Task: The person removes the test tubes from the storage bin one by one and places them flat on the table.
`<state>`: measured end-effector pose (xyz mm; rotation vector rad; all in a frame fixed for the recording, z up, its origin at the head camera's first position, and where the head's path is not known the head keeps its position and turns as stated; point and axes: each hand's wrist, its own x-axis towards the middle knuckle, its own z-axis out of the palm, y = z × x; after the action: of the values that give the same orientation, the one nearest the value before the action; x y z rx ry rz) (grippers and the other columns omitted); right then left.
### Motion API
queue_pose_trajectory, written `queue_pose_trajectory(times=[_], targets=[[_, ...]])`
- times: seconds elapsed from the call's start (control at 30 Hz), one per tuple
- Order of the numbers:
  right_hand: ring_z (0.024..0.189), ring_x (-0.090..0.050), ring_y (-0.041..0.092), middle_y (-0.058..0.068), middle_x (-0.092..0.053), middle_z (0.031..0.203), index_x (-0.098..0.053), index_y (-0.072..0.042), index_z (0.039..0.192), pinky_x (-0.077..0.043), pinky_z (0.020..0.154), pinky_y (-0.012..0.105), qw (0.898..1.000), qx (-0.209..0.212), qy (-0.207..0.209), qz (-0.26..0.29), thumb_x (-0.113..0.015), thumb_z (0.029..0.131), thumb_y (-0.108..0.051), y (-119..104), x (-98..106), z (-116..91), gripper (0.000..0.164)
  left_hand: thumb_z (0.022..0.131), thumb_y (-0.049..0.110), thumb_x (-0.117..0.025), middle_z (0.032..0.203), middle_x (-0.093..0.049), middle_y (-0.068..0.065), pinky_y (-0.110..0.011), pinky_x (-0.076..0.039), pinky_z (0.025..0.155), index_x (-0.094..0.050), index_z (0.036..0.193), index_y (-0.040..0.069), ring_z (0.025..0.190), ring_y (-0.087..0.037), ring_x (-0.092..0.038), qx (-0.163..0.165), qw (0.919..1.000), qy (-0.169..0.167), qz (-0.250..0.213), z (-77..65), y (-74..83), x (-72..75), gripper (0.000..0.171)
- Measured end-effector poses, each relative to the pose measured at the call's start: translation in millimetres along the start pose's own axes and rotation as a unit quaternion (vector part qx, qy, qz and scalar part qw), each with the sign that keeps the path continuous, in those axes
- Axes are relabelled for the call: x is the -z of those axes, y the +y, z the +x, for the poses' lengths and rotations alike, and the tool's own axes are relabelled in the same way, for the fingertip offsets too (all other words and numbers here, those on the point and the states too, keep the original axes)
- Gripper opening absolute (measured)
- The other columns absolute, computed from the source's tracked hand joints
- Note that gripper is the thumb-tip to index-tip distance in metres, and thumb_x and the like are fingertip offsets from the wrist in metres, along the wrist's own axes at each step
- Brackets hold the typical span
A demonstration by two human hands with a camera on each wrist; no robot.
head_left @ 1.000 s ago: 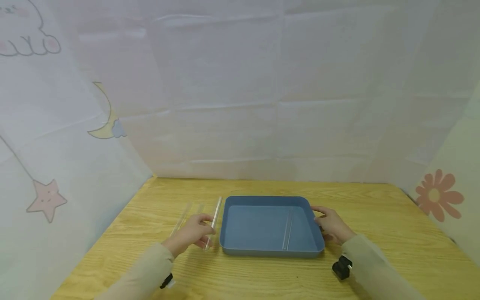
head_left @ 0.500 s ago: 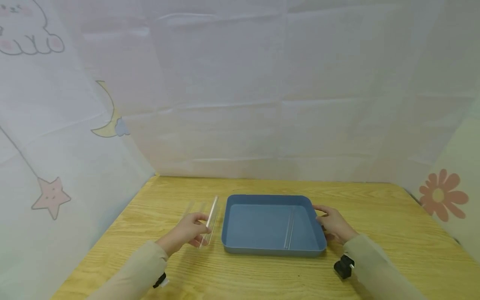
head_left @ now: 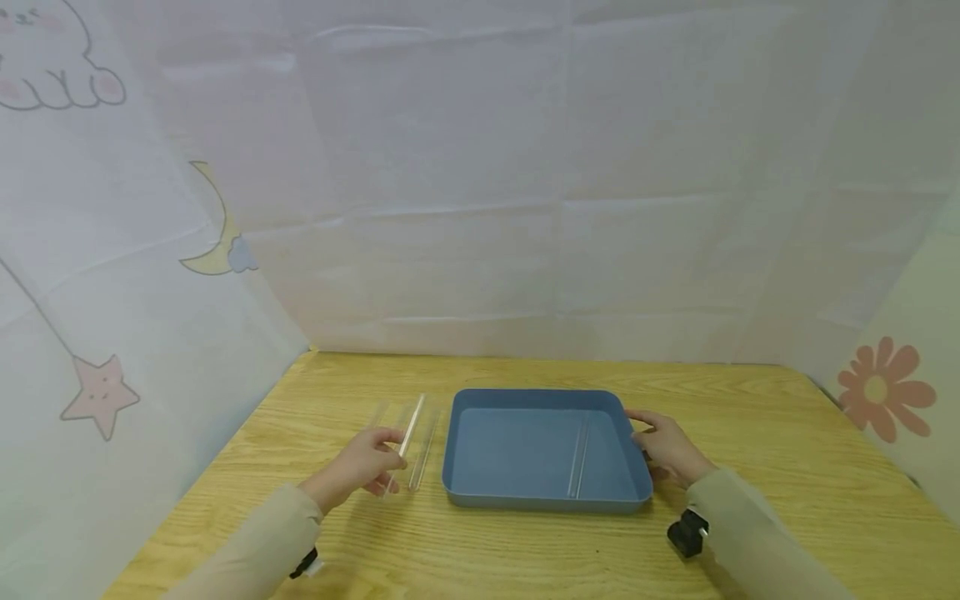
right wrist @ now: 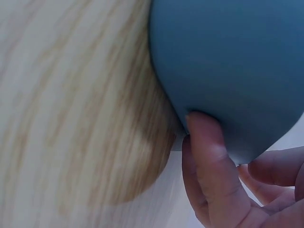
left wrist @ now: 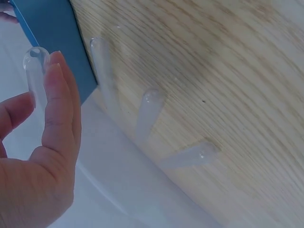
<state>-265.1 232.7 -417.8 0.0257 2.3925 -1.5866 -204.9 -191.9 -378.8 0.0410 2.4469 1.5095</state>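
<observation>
In the head view my left hand point(head_left: 360, 468) pinches a clear test tube point(head_left: 412, 421) between thumb and fingers, tilted above the table left of the blue tray point(head_left: 543, 505). The left wrist view shows the held tube's rounded end point(left wrist: 36, 58) by the fingertips. Another clear test tube point(head_left: 422, 454) lies between that hand and the tray. Two more tubes point(head_left: 379, 412) are partly hidden behind the hand. One tube point(head_left: 577, 457) lies inside the tray, toward its right. My right hand point(head_left: 667, 447) holds the tray's right side, a finger pressed on the outer wall point(right wrist: 228, 57).
The wooden table point(head_left: 517, 554) reaches back to a pale cloth wall point(head_left: 555, 250) with folds. Cloth sides with a printed star point(head_left: 101, 396) and flower point(head_left: 885, 390) stand at left and right. A black device point(head_left: 687, 533) sits at the right wrist.
My left hand has moved left, away from the tray, with the test tube in it. A tube on the table beside the tray now shows plainly. The right hand stays at the tray.
</observation>
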Motion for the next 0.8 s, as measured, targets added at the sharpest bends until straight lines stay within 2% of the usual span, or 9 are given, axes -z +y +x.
queue_pose_trajectory(times=[0.33, 0.63, 0.8], targets=[[0.073, -0.062, 0.026, 0.033, -0.051, 0.116, -0.022, 0.006, 0.150, -0.053, 0.056, 0.040, 1.000, -0.001, -0.003, 0.004, -0.036, 0.102, 0.000, 0, 1, 0, 0.050, 0.088, 0.001, -0.057, 0.098, -0.067, -0.019, -0.025, -0.051, 0.051, -0.039, 0.134, -0.018, 0.059, -0.017, -0.063, -0.002, 0.9997, 0.015, 0.017, -1.3, -4.5, 13.3, 0.053], [0.072, -0.060, 0.025, 0.027, -0.054, 0.107, -0.023, 0.005, 0.151, -0.052, 0.056, 0.039, 1.000, -0.006, -0.001, 0.003, -0.036, 0.103, 0.000, -1, 1, 1, 0.050, 0.089, 0.000, -0.056, 0.098, -0.066, -0.018, -0.028, -0.052, 0.053, -0.041, 0.133, -0.016, 0.060, -0.019, -0.063, 0.004, 0.9991, 0.022, 0.035, 0.3, -7.4, 18.2, 0.049], [0.070, -0.059, 0.025, 0.029, -0.053, 0.111, -0.023, 0.005, 0.151, -0.051, 0.055, 0.039, 1.000, -0.005, 0.000, 0.001, -0.036, 0.103, 0.000, -1, 1, 0, 0.050, 0.090, 0.001, -0.056, 0.096, -0.065, -0.016, -0.030, -0.052, 0.054, -0.041, 0.134, -0.016, 0.060, -0.019, -0.063, 0.008, 0.9986, 0.030, 0.044, -0.5, -8.1, 22.1, 0.049]])
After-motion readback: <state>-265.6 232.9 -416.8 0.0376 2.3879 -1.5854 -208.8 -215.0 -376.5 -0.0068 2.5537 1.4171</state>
